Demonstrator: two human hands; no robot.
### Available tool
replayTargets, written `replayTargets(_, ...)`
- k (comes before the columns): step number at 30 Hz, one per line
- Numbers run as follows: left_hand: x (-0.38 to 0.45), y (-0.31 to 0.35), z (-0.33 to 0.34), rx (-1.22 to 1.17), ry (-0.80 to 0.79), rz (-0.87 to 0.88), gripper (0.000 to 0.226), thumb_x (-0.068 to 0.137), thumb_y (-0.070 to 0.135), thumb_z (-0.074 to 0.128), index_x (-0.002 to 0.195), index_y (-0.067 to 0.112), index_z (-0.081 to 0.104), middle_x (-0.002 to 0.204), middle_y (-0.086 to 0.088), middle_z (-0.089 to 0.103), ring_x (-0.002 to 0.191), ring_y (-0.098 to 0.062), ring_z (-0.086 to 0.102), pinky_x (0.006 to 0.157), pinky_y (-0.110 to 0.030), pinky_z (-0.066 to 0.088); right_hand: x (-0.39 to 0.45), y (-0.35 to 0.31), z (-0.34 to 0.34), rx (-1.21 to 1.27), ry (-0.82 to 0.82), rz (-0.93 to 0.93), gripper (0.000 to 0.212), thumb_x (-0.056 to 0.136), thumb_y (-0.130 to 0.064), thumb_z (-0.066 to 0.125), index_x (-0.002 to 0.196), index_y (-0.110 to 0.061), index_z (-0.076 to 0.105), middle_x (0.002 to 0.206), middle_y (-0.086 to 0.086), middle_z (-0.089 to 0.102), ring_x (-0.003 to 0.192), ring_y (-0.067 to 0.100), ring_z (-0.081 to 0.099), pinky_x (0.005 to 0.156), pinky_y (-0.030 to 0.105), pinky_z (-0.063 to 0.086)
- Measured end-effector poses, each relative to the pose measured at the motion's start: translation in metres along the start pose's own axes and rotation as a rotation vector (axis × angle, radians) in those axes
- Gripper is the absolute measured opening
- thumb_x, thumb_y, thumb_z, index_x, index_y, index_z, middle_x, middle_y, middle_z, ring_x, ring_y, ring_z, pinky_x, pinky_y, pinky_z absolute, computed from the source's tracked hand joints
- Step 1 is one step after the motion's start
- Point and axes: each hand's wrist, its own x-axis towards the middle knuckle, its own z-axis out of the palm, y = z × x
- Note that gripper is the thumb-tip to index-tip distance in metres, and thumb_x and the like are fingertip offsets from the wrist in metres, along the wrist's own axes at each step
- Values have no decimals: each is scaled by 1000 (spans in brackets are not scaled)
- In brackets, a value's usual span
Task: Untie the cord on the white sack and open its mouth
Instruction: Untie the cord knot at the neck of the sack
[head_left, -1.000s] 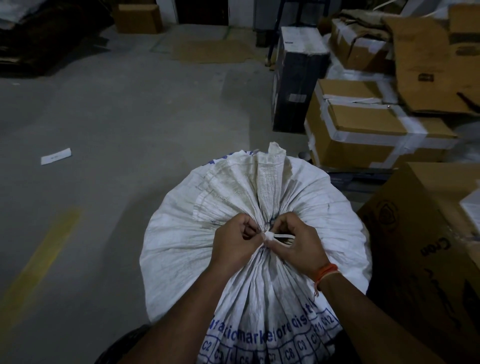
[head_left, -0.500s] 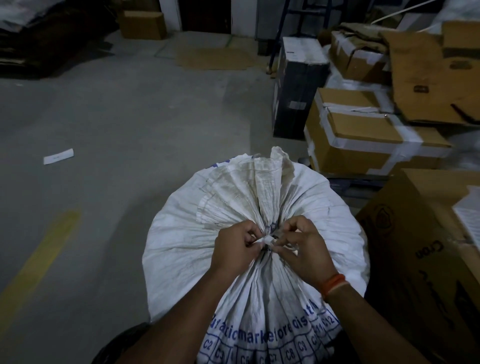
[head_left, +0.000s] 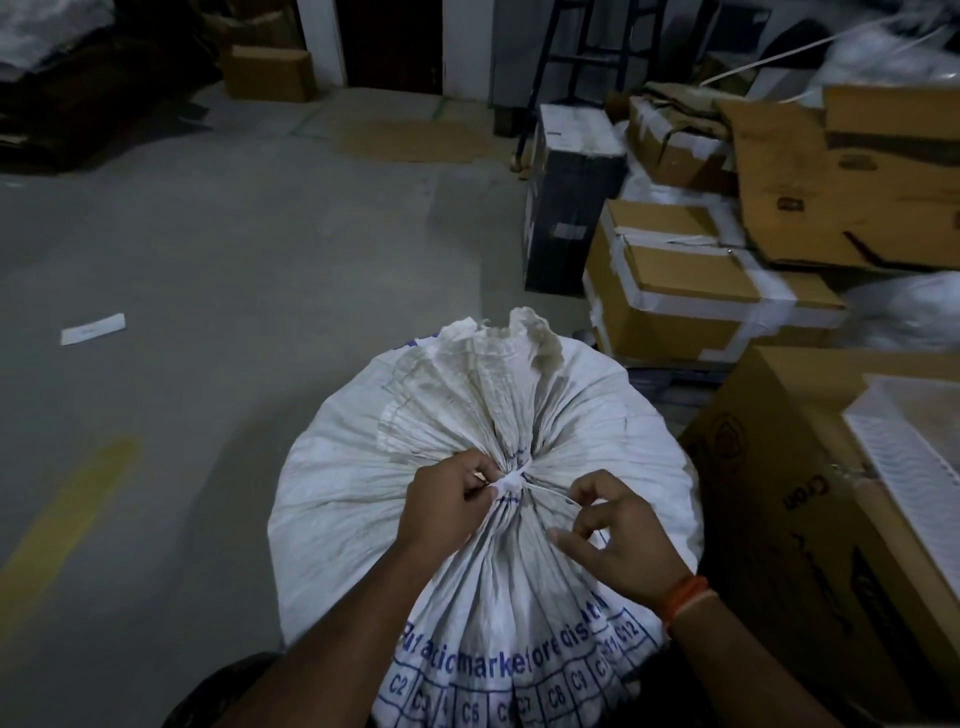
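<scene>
A full white woven sack with blue print stands upright in front of me, its mouth gathered into a bunch. A white cord is knotted around the gathered neck. My left hand pinches the knot from the left side. My right hand sits to the right of the knot, fingers partly spread, thumb and forefinger pinching a thin loose end of the cord that runs out taut from the knot. An orange band is on my right wrist.
Taped cardboard boxes and a black box are stacked to the right and behind the sack. A large brown carton stands close at the right. Bare concrete floor with a paper slip lies left.
My right hand has drawn away to the right from the knot, pulling a cord end out with it. My left hand stays at the knot. The view tilted up slightly.
</scene>
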Motion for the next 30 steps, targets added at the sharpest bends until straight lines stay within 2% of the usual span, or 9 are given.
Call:
replayTargets(2, -1, -2, -2, 2, -4, 19, 27, 85, 20, 80, 84, 42, 66, 67, 10, 71, 68, -1, 70, 72, -27, 59, 5, -7, 5, -20, 106, 13, 39, 79, -36, 81, 57, -24, 51, 81, -7, 57, 78, 0, 57, 67, 13, 42)
replayTargets(4, -1, -3, -2, 7, -5, 38, 27, 85, 21, 81, 85, 43, 66, 68, 12, 71, 71, 2, 71, 73, -24, 58, 11, -14, 9, -15, 163, 37, 29, 78, -29, 82, 72, -25, 54, 74, -7, 58, 69, 5, 57, 60, 20, 45)
replayTargets(7, -3, -2, 0, 53, 7, 95, 27, 84, 22, 81, 91, 42, 64, 70, 16, 67, 72, 3, 69, 68, -16, 52, 19, -20, 19, -20, 167, 80, 20, 80, -25, 82, 97, -24, 72, 79, -6, 66, 70, 10, 61, 68, 23, 52)
replayTargets(10, -4, 0, 6, 60, 47, 157, 26, 85, 25, 80, 105, 36, 67, 82, 13, 75, 78, 0, 70, 69, -17, 52, 27, -17, 27, -105, 174, 30, 8, 81, -20, 81, 89, -22, 79, 77, -1, 67, 67, 11, 61, 67, 25, 50)
replayTargets(12, -3, 0, 11, 25, 81, 158, 20, 89, 28, 77, 104, 36, 68, 84, 11, 78, 76, 2, 72, 69, -16, 54, 32, -13, 28, -70, 189, 32, 6, 78, -17, 83, 81, -21, 79, 73, -5, 62, 61, 4, 54, 63, 13, 43)
replayTargets(14, -2, -1, 16, -67, 89, 122, 15, 92, 21, 75, 99, 34, 70, 83, 10, 79, 72, 2, 74, 71, -24, 60, 35, -10, 27, -5, 192, 43, 7, 77, -16, 85, 80, -19, 79, 74, -11, 57, 61, -3, 51, 63, 3, 37)
replayTargets(16, 0, -3, 20, -165, 80, 85, 20, 94, 9, 72, 93, 29, 72, 84, 10, 79, 73, -4, 77, 75, -36, 66, 38, -9, 27, 66, 205, 46, 8, 76, -15, 86, 81, -18, 80, 74, -19, 52, 65, -7, 55, 64, 0, 36)
replayTargets(19, 0, -5, 24, -225, 92, 58, 22, 94, 4, 71, 90, 25, 75, 84, 9, 78, 75, -9, 79, 75, -46, 66, 42, -5, 27, 88, 206, 34, 8, 76, -15, 86, 81, -18, 81, 72, -20, 49, 69, -9, 55, 62, 1, 35)
replayTargets(30, -3, -5, 30, -331, 117, 22, 19, 91, 5, 76, 89, 23, 77, 83, 11, 77, 69, -10, 76, 74, -43, 65, 46, -3, 34, 124, 222, 17, 7, 79, -14, 84, 79, -19, 78, 74, -14, 54, 69, 2, 57, 63, 9, 42)
